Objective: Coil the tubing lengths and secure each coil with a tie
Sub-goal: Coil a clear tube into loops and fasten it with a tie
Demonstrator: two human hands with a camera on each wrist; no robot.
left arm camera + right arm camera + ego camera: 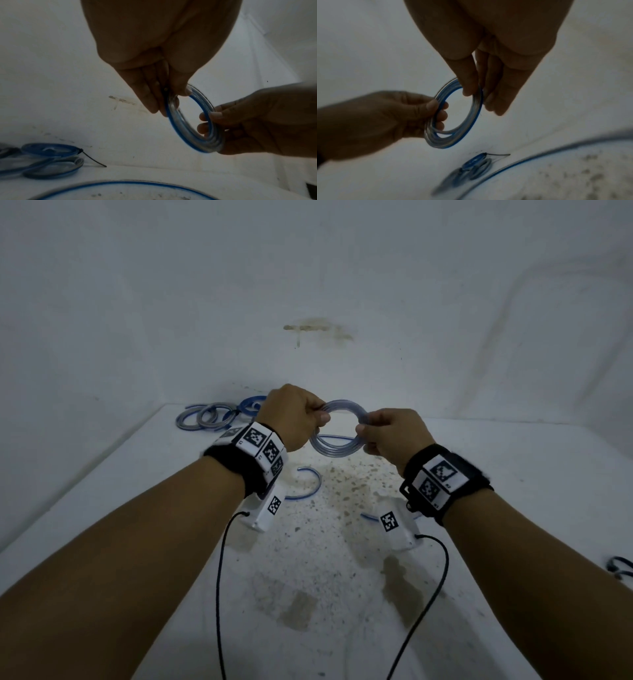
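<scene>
A coil of clear tubing with a blue stripe (344, 407) is held in the air between both hands, above the white table (513, 508). My left hand (320, 417) pinches its left side; the wrist view shows thumb and fingers closed on the coil's rim (175, 121). My right hand (364, 436) grips the right side, fingers curled through the coil (473, 121). A loose loop of the same tubing (334, 446) hangs below, and its tail (310, 486) curves over the table.
Several finished coils (212, 416) lie at the table's back left corner, one bound with a black tie (94, 159). A stained, speckled patch (342, 491) covers the middle. The wall (308, 302) stands close behind. A dark object (620, 566) sits at the right edge.
</scene>
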